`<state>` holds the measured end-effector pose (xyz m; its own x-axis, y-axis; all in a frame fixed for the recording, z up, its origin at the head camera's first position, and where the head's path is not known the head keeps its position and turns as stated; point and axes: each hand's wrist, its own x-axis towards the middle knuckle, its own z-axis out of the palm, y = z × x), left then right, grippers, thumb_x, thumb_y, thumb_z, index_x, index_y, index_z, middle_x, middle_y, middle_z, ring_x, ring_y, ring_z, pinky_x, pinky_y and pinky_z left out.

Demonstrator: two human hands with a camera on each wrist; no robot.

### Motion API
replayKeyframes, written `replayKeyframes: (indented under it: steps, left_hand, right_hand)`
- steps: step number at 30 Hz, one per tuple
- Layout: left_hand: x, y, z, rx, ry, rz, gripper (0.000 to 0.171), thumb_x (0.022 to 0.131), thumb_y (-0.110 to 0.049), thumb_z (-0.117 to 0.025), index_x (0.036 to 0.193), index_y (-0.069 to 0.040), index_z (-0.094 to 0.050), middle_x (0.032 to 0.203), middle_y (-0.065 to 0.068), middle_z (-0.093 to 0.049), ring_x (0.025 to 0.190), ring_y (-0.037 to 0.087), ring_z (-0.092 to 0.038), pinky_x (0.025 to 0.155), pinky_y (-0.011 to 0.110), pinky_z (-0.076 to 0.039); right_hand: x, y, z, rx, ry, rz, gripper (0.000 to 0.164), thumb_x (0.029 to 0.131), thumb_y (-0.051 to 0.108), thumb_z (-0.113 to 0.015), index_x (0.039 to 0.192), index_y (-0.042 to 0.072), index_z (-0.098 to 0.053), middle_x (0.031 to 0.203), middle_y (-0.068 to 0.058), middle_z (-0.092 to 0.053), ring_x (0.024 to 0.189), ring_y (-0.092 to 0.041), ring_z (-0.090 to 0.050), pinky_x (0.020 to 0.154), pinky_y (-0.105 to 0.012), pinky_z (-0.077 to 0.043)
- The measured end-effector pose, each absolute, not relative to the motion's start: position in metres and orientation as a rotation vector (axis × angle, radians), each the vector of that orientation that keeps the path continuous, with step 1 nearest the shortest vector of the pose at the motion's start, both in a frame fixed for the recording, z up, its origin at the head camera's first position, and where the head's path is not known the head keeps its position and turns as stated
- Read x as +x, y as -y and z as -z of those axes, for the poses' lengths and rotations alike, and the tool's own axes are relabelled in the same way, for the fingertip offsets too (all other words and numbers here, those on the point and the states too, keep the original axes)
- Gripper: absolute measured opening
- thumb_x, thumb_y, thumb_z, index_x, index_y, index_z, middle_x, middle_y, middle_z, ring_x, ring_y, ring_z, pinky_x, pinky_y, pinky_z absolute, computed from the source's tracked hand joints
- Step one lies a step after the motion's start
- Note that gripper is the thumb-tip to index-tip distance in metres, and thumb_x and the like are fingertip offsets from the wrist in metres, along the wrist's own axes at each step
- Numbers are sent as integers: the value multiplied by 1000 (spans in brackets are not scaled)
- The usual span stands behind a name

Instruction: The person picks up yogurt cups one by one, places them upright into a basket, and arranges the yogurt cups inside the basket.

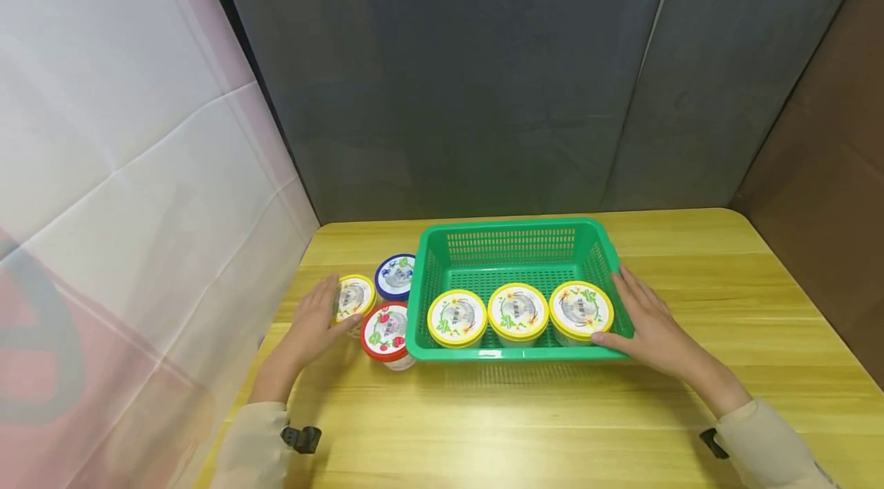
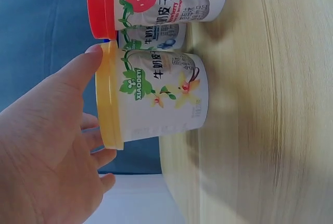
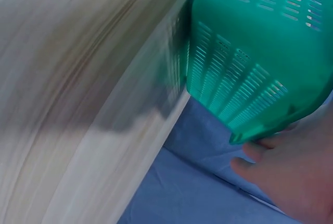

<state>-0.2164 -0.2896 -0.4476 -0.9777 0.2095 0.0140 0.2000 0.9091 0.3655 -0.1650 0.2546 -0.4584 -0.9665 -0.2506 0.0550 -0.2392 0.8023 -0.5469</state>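
In the head view, my left hand holds a white tub with a yellow lid at the left of the group. Its thumb lies along the lid's near edge, while the other fingers reach round the far side; the left wrist view shows the same yellow-lidded tub upright on the table. Over the right front corner of a green basket, my right hand grips the rim, thumb across the front and fingers along the outer side. Three yellow-lidded tubs stand in a row inside the basket.
Against the basket's left side stand a red-lidded strawberry tub and a blue-lidded tub, partly hidden by the rim. The wooden table ends at a dark panel behind and a pale cloth wall at left.
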Motion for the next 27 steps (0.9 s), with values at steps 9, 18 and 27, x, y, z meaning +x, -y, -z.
replayKeyframes:
  steps: [9,18,27]
  left_hand:
    - [-220,292,449,331,-3072,-578,94,92,-42,-67,152,10,-19,157,34,-25,145,51,-23,118,65,-19]
    - [-220,293,446,303,-3072,-592,99,90,-42,-69,153,10,-13,154,37,-26,141,56,-26,117,67,-20]
    - [-223,298,442,315,-3133,-640,96,89,-38,-71,151,12,-18,151,39,-30,138,58,-28,114,69,-23]
  right_hand:
    - [-159,-256,457,-387,-2965,876,118,83,59,-71,159,1,-2,168,-14,8,150,-53,-9,113,-74,-13]
    - [-158,-254,460,-395,-2957,885,117,84,59,-70,159,1,0,168,-12,10,149,-54,-10,112,-75,-13]
    - [-159,-254,461,-380,-2950,896,118,84,59,-70,159,3,3,168,-13,11,150,-53,-9,112,-75,-13]
